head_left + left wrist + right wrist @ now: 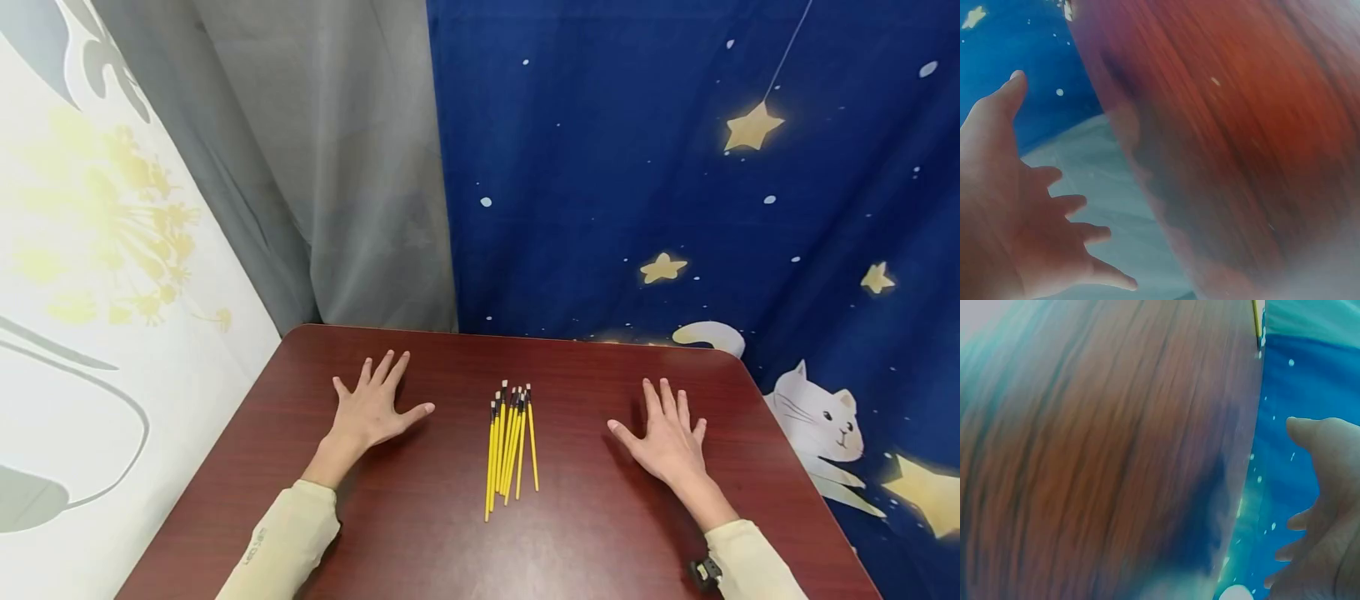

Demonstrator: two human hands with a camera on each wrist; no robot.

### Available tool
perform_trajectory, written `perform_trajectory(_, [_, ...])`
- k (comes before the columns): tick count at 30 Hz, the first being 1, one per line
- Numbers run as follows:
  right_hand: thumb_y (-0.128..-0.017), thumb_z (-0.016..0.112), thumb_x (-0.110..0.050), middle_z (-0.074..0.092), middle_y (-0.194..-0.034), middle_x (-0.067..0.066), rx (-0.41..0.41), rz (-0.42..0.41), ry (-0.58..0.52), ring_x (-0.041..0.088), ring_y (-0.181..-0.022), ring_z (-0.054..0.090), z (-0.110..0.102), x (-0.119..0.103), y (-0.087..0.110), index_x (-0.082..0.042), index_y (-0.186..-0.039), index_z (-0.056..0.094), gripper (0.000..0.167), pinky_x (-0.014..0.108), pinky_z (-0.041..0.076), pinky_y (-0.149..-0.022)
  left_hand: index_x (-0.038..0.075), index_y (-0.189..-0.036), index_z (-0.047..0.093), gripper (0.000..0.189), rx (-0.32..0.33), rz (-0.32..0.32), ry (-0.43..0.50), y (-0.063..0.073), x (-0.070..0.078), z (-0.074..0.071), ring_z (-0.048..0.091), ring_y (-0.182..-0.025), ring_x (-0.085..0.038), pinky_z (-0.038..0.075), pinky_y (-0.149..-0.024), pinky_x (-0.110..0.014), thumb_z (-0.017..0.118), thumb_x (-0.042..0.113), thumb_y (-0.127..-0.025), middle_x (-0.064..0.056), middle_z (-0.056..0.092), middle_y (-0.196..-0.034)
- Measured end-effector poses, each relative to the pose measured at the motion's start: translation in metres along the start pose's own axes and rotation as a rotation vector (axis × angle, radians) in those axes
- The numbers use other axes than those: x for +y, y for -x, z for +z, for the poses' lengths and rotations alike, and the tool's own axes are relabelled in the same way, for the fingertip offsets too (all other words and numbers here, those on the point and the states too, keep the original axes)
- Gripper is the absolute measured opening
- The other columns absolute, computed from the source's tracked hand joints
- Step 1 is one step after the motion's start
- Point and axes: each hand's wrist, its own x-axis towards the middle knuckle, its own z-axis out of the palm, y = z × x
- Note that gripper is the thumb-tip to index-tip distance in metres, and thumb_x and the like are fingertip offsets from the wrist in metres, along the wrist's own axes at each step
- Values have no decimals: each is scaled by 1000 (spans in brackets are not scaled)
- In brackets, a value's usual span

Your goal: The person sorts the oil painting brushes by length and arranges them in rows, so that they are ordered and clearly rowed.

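Several thin paintbrushes with yellow handles, dark ferrules and pale bristles lie in a loose bunch at the middle of the table, bristles toward the far edge. To their left, my left hand is spread palm down over the table, holding nothing, with its thumb toward the brushes. My right hand is spread likewise on the other side, also holding nothing and apart from the brushes. In the right wrist view a sliver of one yellow handle shows at the top edge.
The dark red wooden table has rounded far corners. Behind it hang a grey curtain and a blue curtain with stars and a white cat. A white patterned cloth hangs at the left. A dark band shows at the right sleeve.
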Motion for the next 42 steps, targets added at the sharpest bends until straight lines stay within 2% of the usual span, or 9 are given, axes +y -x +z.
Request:
perform_trajectory(4, [-91, 70, -67, 25, -172, 26, 28, -47, -15, 55, -158, 18, 5, -11, 2, -11, -166, 30, 101, 85, 15, -115, 30, -170, 18, 110, -9, 5, 13, 2, 13, 2, 21, -163, -45, 9, -114, -89, 48, 92, -86, -7, 20, -178])
perform_trajectory(10, [-85, 84, -48, 36, -167, 26, 43, -133, -34, 55, -153, 30, 13, -24, 5, -13, -161, 41, 94, 79, 27, -115, 30, -171, 17, 107, -22, 20, 69, 8, 35, 5, 25, -163, -39, 25, -117, -81, 54, 87, -87, -5, 24, -177])
perform_trajectory(14, [-84, 87, -44, 38, -166, 25, 31, -160, -60, 54, -150, 35, 17, -35, 4, -14, -159, 44, 91, 75, 34, -113, 28, -170, 22, 99, -17, 36, 91, 9, 52, 8, 30, -161, -39, 32, -117, -76, 60, 77, -92, -7, 29, -175])
perform_trajectory(18, [-86, 86, -43, 45, -161, 22, 31, -166, -71, 51, -146, 42, 21, -49, 2, -15, -156, 51, 83, 71, 39, -110, 22, -168, 30, 87, -17, 52, 131, 9, 70, 12, 42, -155, -37, 40, -116, -68, 63, 62, -98, -11, 39, -170])
perform_trajectory(25, [-87, 85, -44, 64, -135, 14, -6, -172, -79, 38, -126, 58, 32, -72, 2, -16, -141, 65, 64, 58, 51, -101, 20, -164, 38, 78, -53, 40, 211, 9, 100, 20, 54, -145, -35, 51, -108, -59, 66, 54, -100, -12, 50, -162])
perform_trajectory(29, [-86, 86, -44, 68, -112, 5, -8, -160, -66, 28, -107, 62, 36, -81, 3, -20, -124, 73, 47, 49, 54, -86, 17, -161, 44, 75, -77, 32, 237, 9, 111, 24, 57, -141, -35, 52, -107, -57, 69, 51, -99, -13, 54, -158])
perform_trajectory(33, [-85, 86, -46, 65, -93, -2, -23, -145, -71, 18, -87, 59, 39, -91, 0, -22, -107, 74, 35, 39, 49, -69, 12, -154, 54, 69, -82, 30, 244, 6, 117, 25, 62, -134, -34, 54, -106, -54, 72, 48, -98, -14, 59, -152])
perform_trajectory(38, [-87, 85, -46, 62, -73, -8, -78, -123, -90, 12, -66, 57, 44, -107, -2, -23, -89, 69, 28, 34, 44, -59, 10, -130, 70, 48, -93, 37, 255, 2, 121, 27, 72, -101, -24, 60, -85, -44, 78, 41, -95, -9, 73, -118])
perform_trajectory(42, [-89, 83, -45, 59, -64, -10, -107, -133, -89, 13, -60, 54, 49, -117, -2, -24, -80, 65, 28, 34, 42, -55, 14, -96, 74, 24, -131, 49, 254, 1, 126, 30, 63, -71, -15, 52, -64, -33, 81, 36, -93, 0, 70, -85])
